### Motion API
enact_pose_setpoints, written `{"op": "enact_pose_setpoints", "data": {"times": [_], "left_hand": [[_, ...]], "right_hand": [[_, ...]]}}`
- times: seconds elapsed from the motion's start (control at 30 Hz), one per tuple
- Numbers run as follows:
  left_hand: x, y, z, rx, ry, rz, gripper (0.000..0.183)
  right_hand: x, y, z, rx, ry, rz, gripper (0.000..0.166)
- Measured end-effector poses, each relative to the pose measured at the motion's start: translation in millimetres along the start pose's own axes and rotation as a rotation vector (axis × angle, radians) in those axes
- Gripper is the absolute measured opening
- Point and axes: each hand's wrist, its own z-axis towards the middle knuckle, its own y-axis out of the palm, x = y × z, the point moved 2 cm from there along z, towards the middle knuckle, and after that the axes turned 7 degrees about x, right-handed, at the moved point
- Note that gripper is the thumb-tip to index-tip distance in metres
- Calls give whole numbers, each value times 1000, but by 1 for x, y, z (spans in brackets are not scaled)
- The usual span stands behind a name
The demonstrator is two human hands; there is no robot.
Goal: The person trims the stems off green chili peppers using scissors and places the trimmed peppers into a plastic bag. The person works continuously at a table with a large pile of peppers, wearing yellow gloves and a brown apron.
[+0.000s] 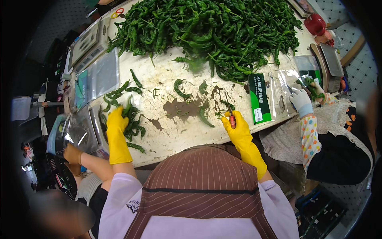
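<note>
My left hand [117,121], in a yellow rubber glove, is at the small pile of green peppers [130,115] at the left; whether it grips one is hard to tell. My right hand [237,124], gloved alike, holds a small tool with a red handle [232,120] and a thin metal blade, perhaps scissors or a knife. The blade points away from me, beside a green pepper piece [228,105]. A curved pepper [180,89] and a longer one [204,116] lie between my hands among cut stems. A large heap of wrinkled green peppers [209,35] covers the far side.
Co-workers stand on both sides; the right one's white-gloved hand [300,100] is close to peppers and a clear bag. A printed clear bag [261,98] lies right of my right hand. Scales [89,44] and clear bags [101,76] are at the left. Another scale [331,59] stands right.
</note>
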Motion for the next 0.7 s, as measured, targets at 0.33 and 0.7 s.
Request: {"op": "enact_pose_setpoints", "data": {"times": [0.33,0.7], "left_hand": [[168,49,37,105,281,-622,50],[247,97,-21,-474,282,-833,37]], "right_hand": [[0,-1,-7,27,-48,47,33],[17,-13,-18,-35,83,54,42]]}}
